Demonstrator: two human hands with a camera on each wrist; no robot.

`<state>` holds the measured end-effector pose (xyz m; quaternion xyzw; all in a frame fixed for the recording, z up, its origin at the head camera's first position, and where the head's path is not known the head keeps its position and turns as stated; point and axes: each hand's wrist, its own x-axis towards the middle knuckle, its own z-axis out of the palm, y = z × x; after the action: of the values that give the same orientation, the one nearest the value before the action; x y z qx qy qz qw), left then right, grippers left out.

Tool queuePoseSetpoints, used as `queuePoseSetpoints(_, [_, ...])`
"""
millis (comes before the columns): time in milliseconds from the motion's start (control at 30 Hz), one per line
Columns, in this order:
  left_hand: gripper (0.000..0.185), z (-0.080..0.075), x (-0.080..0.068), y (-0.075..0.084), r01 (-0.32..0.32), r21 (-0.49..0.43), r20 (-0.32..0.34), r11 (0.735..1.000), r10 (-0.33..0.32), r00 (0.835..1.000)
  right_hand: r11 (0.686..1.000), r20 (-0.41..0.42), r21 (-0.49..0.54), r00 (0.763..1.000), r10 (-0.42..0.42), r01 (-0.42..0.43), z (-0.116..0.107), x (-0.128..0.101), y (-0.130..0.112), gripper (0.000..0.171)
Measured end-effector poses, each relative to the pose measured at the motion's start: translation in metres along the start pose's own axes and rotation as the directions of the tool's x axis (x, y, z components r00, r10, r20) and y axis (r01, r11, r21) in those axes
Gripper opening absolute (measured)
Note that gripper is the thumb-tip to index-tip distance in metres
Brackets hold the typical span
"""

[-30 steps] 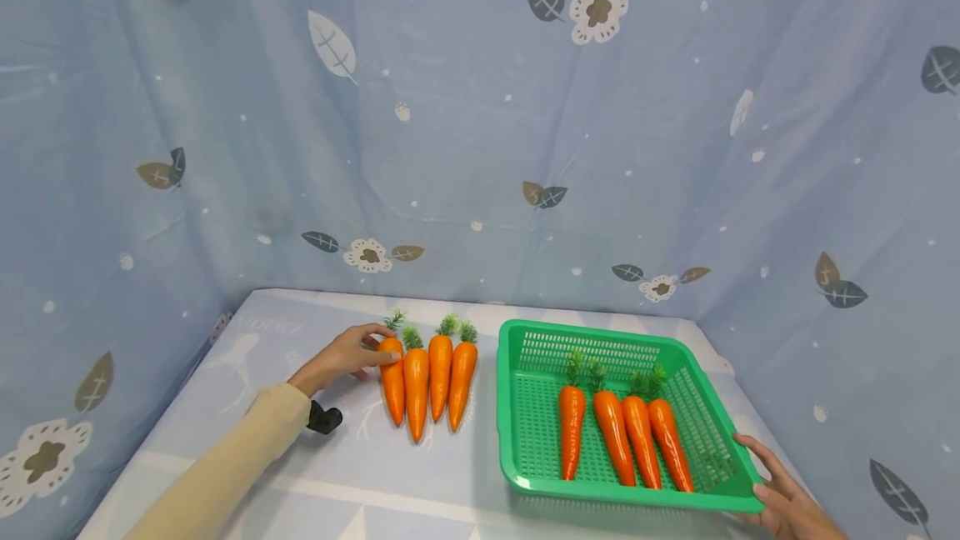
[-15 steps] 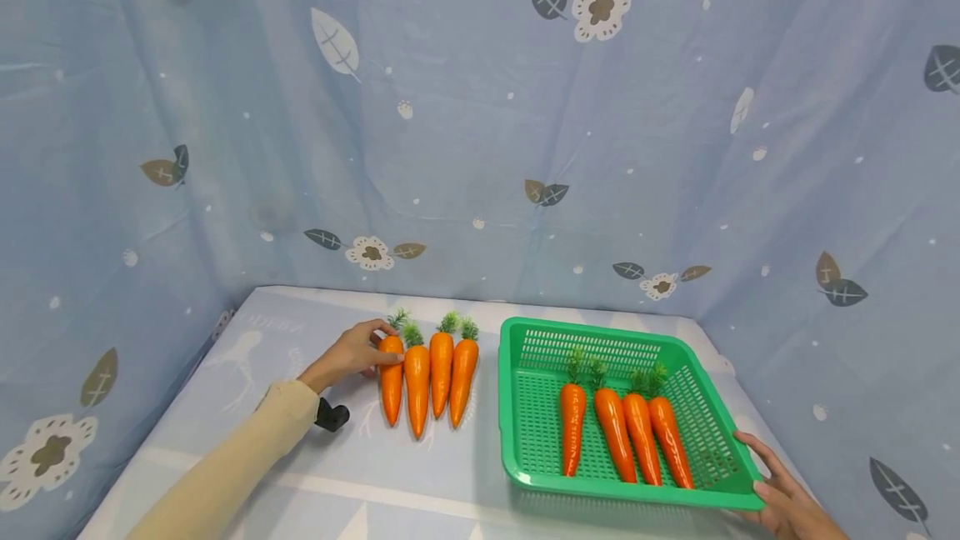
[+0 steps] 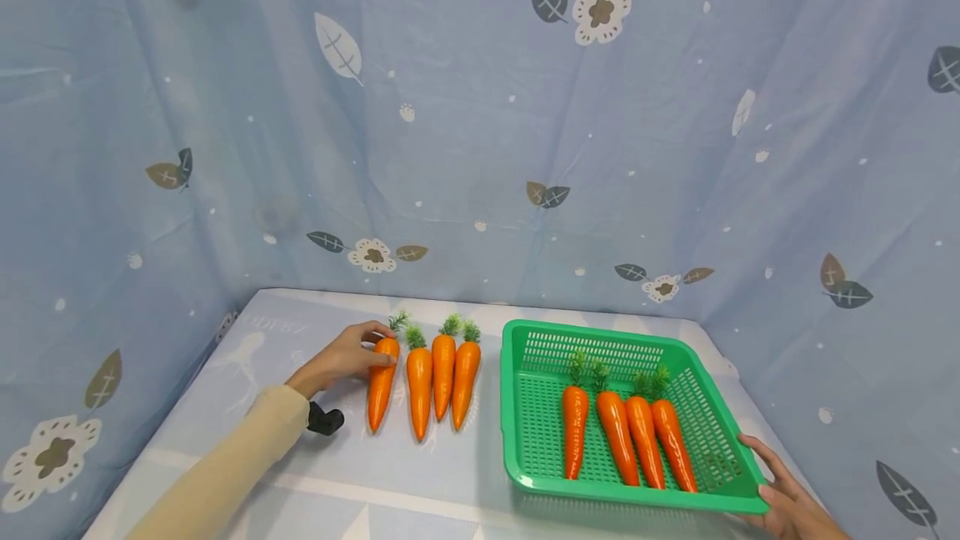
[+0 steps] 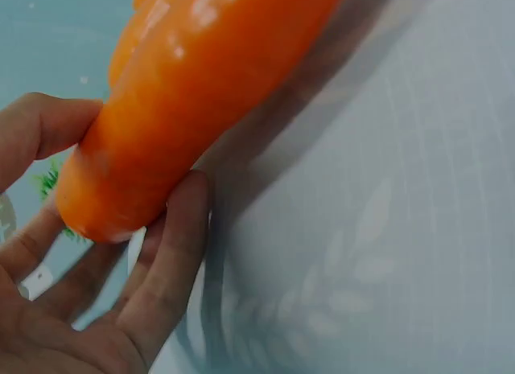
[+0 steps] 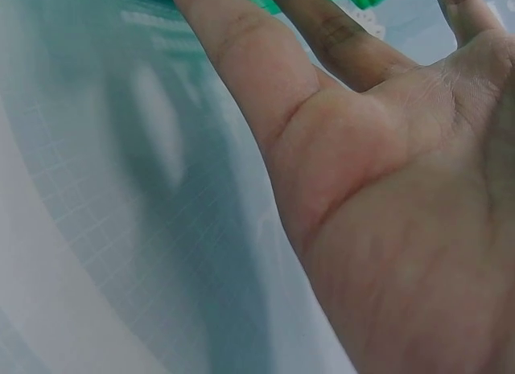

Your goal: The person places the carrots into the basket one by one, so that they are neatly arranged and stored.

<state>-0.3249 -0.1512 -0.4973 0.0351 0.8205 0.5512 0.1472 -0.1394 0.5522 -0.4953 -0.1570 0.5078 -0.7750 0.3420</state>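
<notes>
My left hand pinches the leftmost carrot near its leafy top, thumb on one side and fingers on the other. In the left wrist view the same glossy orange carrot slants up and away from my fingertips. Beside it on the table lies a row of carrots, tips toward me. My right hand holds the right front corner of a green basket. Inside the basket are several carrots. The right wrist view shows mostly my palm, with a sliver of green rim past the fingers.
A pale patterned cloth covers the table. Blue printed curtains enclose the back and both sides. Black wrist gear sits beneath my left forearm.
My left hand has moved slightly left with the leftmost carrot, whose tip has swung left, opening a gap from its neighbour. The right hand and basket stay in place.
</notes>
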Motion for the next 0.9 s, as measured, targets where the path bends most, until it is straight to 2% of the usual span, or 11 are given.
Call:
queuePoseSetpoints(133, [0.051, -0.007, 0.000, -0.003, -0.043, -0.038, 0.022, 0.998, 0.044, 0.999, 1.000, 0.003, 0.001, 1.000, 0.000, 0.000, -0.001, -0.002, 0.001, 0.062])
queuePoseSetpoints(267, [0.058, -0.011, -0.001, -0.002, -0.096, -0.027, 0.031, 0.995, 0.096, 0.995, 1.000, 0.023, 0.009, 1.000, -0.005, 0.005, -0.002, -0.004, 0.000, 0.062])
queuePoseSetpoints(467, [0.064, -0.014, -0.005, 0.007, -0.120, -0.041, 0.029, 0.992, 0.121, 0.992, 1.000, 0.016, 0.005, 1.000, -0.001, 0.001, -0.002, -0.004, -0.001, 0.061])
queuePoseSetpoints(667, [0.060, -0.011, -0.011, 0.015, -0.139, -0.081, 0.044, 0.987, 0.143, 0.989, 1.000, 0.002, 0.002, 1.000, 0.010, -0.010, -0.003, -0.003, 0.001, 0.061])
queuePoseSetpoints(900, [0.060, -0.003, -0.014, 0.024, -0.183, -0.095, 0.025, 0.979, 0.186, 0.982, 0.999, 0.038, 0.036, 0.999, -0.006, 0.005, -0.006, -0.001, 0.001, 0.062])
